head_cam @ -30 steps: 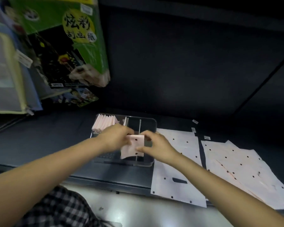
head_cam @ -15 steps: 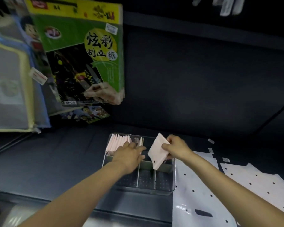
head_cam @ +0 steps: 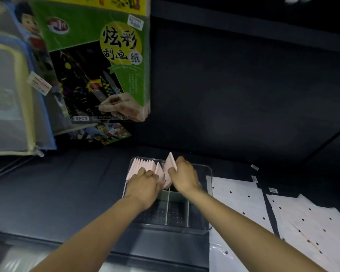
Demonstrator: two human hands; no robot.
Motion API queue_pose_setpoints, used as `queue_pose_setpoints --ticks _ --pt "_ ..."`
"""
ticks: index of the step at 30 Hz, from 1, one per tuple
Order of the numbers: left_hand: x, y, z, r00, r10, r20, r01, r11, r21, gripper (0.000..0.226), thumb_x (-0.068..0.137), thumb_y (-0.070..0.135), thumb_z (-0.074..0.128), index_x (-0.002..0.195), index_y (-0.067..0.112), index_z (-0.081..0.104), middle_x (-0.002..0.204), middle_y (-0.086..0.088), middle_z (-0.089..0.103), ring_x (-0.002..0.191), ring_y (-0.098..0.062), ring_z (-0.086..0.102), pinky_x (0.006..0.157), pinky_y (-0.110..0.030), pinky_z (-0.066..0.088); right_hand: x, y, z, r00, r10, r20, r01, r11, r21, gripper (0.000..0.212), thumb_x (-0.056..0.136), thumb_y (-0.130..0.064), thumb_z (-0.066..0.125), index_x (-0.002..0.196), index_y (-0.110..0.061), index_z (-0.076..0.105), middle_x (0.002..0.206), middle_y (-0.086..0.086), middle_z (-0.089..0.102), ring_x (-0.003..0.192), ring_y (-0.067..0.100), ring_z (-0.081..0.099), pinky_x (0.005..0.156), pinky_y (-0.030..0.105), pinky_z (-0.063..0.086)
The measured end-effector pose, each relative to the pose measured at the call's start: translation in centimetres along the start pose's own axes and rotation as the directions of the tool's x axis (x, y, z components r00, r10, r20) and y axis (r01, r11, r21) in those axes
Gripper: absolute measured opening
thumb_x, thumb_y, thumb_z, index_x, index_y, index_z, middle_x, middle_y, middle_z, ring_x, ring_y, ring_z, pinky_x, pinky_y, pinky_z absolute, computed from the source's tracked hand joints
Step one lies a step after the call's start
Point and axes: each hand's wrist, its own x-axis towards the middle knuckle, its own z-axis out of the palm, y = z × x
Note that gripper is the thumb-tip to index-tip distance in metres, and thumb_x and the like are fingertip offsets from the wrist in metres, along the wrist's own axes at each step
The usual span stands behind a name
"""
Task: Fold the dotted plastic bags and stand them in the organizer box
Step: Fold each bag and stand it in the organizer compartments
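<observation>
A dark shelf (head_cam: 57, 193) carries everything, with a dark back wall behind it. At upper left hangs a green pack (head_cam: 98, 55) of scratch paper, and left of it a mesh pouch (head_cam: 8, 95) with a yellow edge. On the right, flat dotted bags (head_cam: 283, 218) lie spread on the shelf, overlapping one another. Between these and the bare shelf sits the clear box (head_cam: 209, 193), split by dividers; its near compartments hold nothing that shows. In the far left compartment a row of folded bags (head_cam: 143, 165) stands on edge. The left hand (head_cam: 145, 183) rests on that row with fingers nearly straight, pressing it leftward. The right hand (head_cam: 185, 176) pinches one folded bag (head_cam: 170, 163) between thumb and curled fingers, upright and tilted, touching the right end of the row.
</observation>
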Motion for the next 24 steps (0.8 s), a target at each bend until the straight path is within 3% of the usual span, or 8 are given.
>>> queue_pose_setpoints --ticks 5,10,14,17,20,24 --pt "0.1 -0.6 0.7 1.000 0.016 -0.012 -0.016 1.000 -0.023 0.036 0.101 0.035 0.031 0.126 0.021 0.052 0.125 0.001 0.052 0.115 -0.019 0.038 0.096 -0.036 0.038 0.1 0.0 1.5 0.991 0.042 0.124 -0.040 0.999 -0.021 0.030 0.096 -0.037 0.043 0.111 -0.011 0.050 0.097 0.009 0.065 0.084 0.026 0.064 0.061 0.030 0.044" --pt "0.1 -1.1 0.9 0.999 0.029 -0.031 -0.030 0.999 -0.040 0.037 0.100 0.036 0.030 0.129 0.023 0.049 0.125 0.003 0.051 0.115 -0.019 0.036 0.095 -0.035 0.036 0.5 0.3 1.8 0.973 0.135 0.189 -0.165 0.975 0.150 0.041 0.093 -0.045 0.049 0.066 -0.016 0.059 0.071 0.006 0.069 0.072 0.021 0.068 0.076 0.035 0.055" --pt "0.0 -0.8 1.0 0.997 0.069 -0.037 -0.070 0.997 -0.036 0.037 0.099 0.038 0.031 0.130 0.024 0.047 0.125 0.004 0.050 0.115 -0.018 0.035 0.095 -0.035 0.036 1.5 0.0 2.0 0.968 0.174 0.181 -0.205 0.964 0.171 0.045 0.092 -0.039 0.055 0.052 -0.017 0.055 0.053 0.002 0.062 0.056 0.014 0.063 0.074 0.029 0.054" --pt "-0.2 -0.7 0.9 0.995 0.084 -0.054 -0.085 0.996 -0.031 0.034 0.099 0.039 0.031 0.125 0.025 0.048 0.124 0.005 0.051 0.114 -0.017 0.036 0.094 -0.033 0.036 2.2 -0.6 2.2 0.964 0.207 0.166 -0.232 0.961 0.150 0.044 0.091 -0.042 0.055 0.057 -0.014 0.052 0.050 0.000 0.057 0.052 0.012 0.059 0.066 0.025 0.051" --pt "-0.5 -0.5 0.5 0.993 0.071 -0.094 -0.070 0.998 0.009 0.033 0.098 0.034 0.034 0.127 0.024 0.046 0.125 0.002 0.051 0.113 -0.019 0.038 0.092 -0.033 0.037 2.0 -0.6 1.8 0.965 0.184 0.187 -0.215 0.963 0.160 0.047 0.091 -0.048 0.053 0.058 -0.015 0.054 0.063 0.005 0.063 0.067 0.021 0.065 0.074 0.032 0.054" --pt "-1.1 1.4 -0.6 0.952 0.131 -0.276 -0.132 0.991 0.016 0.032 0.098 0.034 0.040 0.122 0.017 0.053 0.117 -0.003 0.053 0.108 -0.023 0.046 0.087 -0.034 0.039 -0.6 2.0 -0.1 0.990 0.067 0.128 -0.094 0.972 0.216 0.037 0.090 -0.048 0.053 0.067 -0.019 0.060 0.066 0.000 0.063 0.069 0.020 0.064 0.071 0.035 0.054"
